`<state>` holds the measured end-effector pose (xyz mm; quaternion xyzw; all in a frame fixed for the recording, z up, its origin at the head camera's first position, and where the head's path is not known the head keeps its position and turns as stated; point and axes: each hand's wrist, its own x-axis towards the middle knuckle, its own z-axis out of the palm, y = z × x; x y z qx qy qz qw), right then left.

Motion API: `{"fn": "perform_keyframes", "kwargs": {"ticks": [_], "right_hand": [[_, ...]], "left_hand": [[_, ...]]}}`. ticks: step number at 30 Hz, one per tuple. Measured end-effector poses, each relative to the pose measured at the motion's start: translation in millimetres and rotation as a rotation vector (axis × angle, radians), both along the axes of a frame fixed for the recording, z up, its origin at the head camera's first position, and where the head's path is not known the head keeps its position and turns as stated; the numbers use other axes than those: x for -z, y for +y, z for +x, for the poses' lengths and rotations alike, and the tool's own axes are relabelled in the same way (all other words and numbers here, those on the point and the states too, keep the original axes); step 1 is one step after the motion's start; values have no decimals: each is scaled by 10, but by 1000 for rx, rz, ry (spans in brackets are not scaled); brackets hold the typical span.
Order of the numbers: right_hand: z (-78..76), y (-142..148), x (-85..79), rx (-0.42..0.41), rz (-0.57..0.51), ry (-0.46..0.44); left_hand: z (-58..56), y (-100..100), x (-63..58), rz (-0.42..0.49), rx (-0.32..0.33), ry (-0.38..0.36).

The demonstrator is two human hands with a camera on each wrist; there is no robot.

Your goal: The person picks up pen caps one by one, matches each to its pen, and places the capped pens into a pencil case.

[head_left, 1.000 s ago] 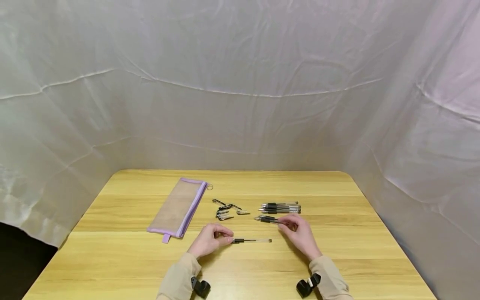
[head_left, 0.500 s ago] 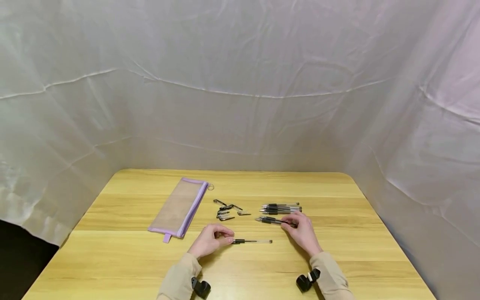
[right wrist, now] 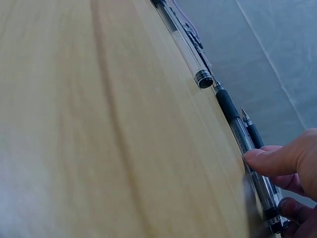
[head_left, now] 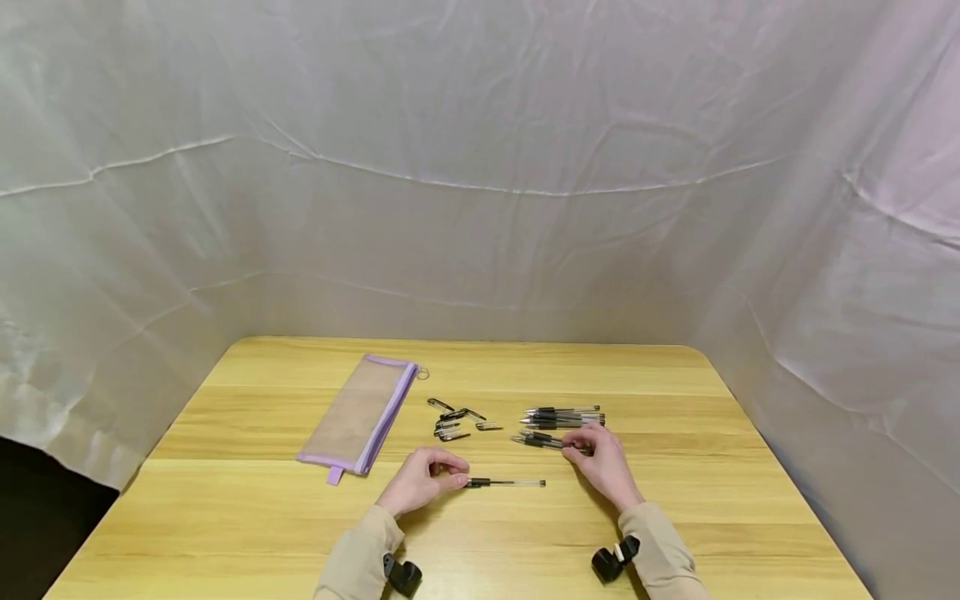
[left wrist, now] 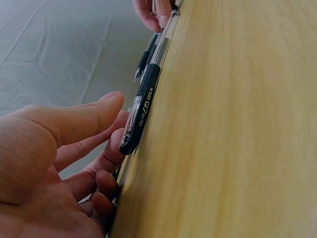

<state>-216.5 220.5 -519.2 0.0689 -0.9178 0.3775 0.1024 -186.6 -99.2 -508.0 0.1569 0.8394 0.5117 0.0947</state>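
My left hand (head_left: 425, 481) pinches the capped end of a black gel pen (left wrist: 150, 84) between thumb and fingers. Its clear barrel points right across the table in the head view. Over on the right, my right hand (head_left: 597, 460) holds the barrel of an uncapped gel pen (right wrist: 228, 105), thumb along its side, tip pointing left. Just beyond that pen lies a row of uncapped gel pens (head_left: 562, 417), tips also leftward. Between the hands and farther back is a loose cluster of black-and-clear pen caps (head_left: 450, 421).
A mesh zip pouch (head_left: 356, 412) with purple edging lies at the left, a ring at its far corner. Wooden table (head_left: 480, 550) spreads beneath everything. Pale cloth sheeting (head_left: 480, 250) hangs around the back and sides.
My right hand has shifted slightly right along the pen's barrel, and its fingers have drawn closer round it. My left hand and its pen stay in place.
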Motion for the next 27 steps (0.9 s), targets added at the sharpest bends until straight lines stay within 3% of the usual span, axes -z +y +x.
{"fn": "perform_keyframes", "kwargs": {"ticks": [27], "right_hand": [[7, -47, 3, -7, 101, 51]], "left_hand": [[8, -6, -4, -9, 11, 24]]}}
